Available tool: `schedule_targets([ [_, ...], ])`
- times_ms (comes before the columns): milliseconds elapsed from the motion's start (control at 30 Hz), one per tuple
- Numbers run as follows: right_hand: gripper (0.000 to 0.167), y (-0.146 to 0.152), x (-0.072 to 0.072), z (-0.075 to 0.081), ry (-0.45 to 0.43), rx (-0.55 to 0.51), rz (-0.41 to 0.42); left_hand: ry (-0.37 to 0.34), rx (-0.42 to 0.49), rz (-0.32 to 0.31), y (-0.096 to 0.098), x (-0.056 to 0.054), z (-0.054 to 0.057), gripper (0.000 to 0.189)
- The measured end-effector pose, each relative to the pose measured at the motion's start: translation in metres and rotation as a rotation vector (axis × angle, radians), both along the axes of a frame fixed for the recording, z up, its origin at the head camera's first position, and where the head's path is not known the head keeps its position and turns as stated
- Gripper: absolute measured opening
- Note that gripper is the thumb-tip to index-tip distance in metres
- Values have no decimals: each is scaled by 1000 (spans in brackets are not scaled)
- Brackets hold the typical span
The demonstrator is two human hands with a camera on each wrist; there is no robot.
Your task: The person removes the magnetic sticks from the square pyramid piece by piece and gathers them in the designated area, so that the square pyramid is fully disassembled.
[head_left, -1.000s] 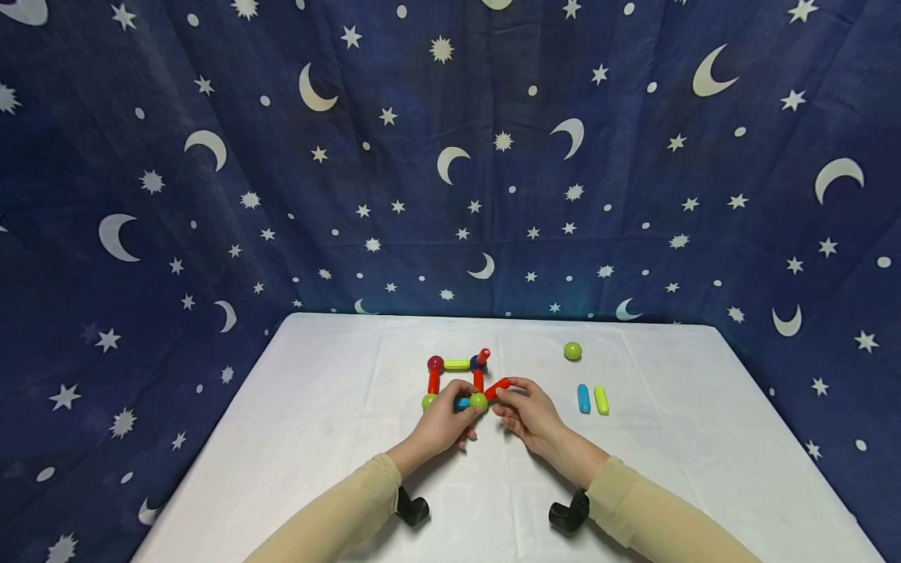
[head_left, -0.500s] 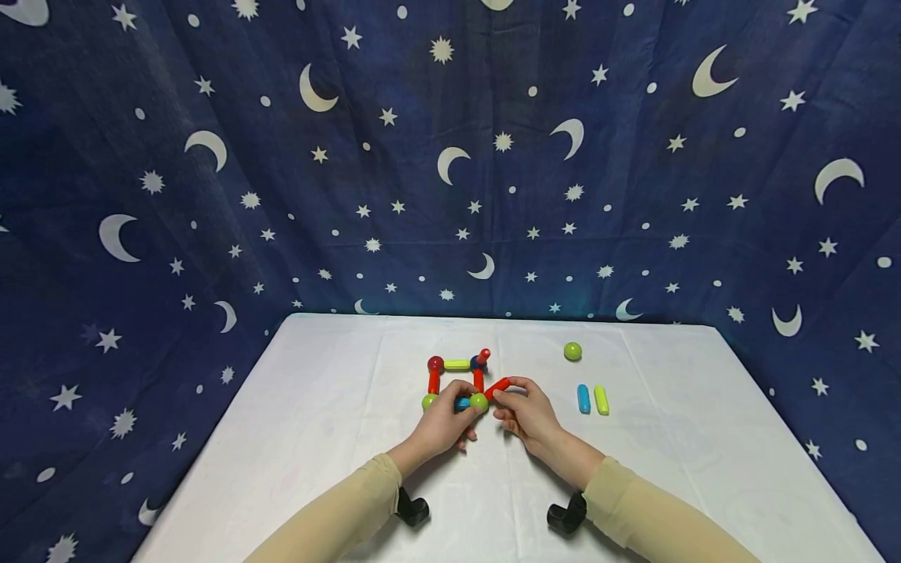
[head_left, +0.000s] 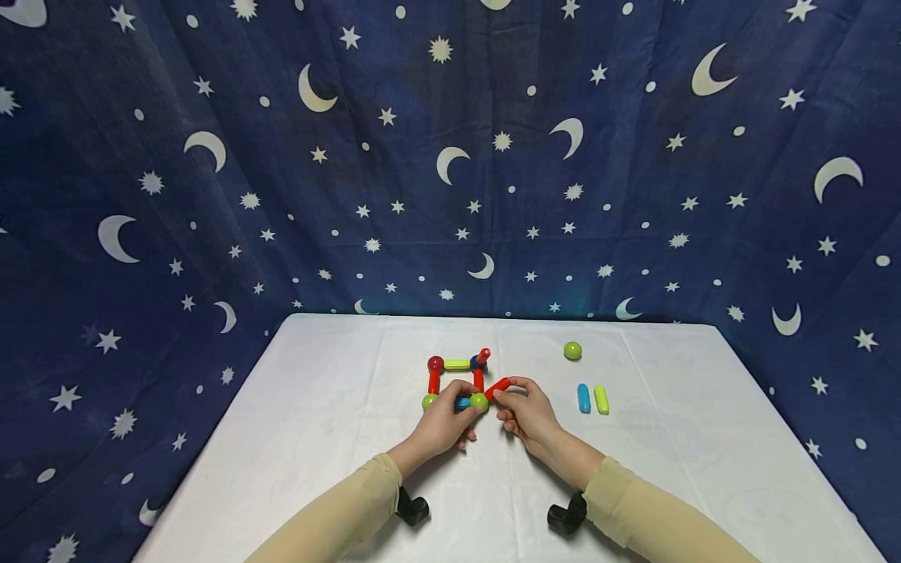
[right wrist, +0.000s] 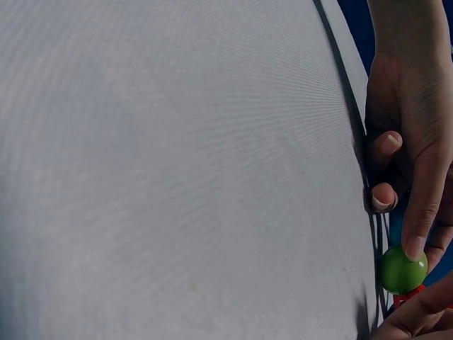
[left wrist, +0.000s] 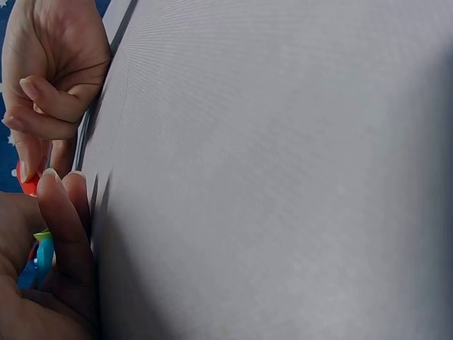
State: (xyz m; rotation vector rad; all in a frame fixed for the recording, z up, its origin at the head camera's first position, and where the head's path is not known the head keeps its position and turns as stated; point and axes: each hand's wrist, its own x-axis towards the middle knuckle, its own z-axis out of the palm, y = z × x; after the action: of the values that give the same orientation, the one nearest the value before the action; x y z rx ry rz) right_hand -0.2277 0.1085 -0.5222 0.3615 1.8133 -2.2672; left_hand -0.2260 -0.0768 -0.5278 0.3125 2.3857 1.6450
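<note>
Pinching the near right green ball (head_left: 479, 403) of a four-sided rod-and-ball frame (head_left: 433, 381) between thumb and fingers, your left hand (head_left: 440, 421) lies over the frame's near side and partly covers the blue rod (head_left: 461, 403). Your right hand (head_left: 533, 416) holds a red rod (head_left: 497, 387) between thumb and forefinger, slanting, its lower end at that ball, though whether they touch I cannot tell. To your right on the white table (head_left: 704, 407) lie a blue stick (head_left: 583, 399) and a yellow stick (head_left: 601, 399), with a loose green ball (head_left: 573, 351) farther back.
</note>
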Motion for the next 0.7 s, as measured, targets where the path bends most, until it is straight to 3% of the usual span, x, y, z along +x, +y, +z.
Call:
schedule_targets([
  [500, 49, 15, 0, 3, -36, 64, 23, -24, -22, -9, 2, 2, 3, 31],
  [700, 54, 58, 3, 28, 29, 119, 59, -38, -9, -12, 1, 1, 3, 34],
])
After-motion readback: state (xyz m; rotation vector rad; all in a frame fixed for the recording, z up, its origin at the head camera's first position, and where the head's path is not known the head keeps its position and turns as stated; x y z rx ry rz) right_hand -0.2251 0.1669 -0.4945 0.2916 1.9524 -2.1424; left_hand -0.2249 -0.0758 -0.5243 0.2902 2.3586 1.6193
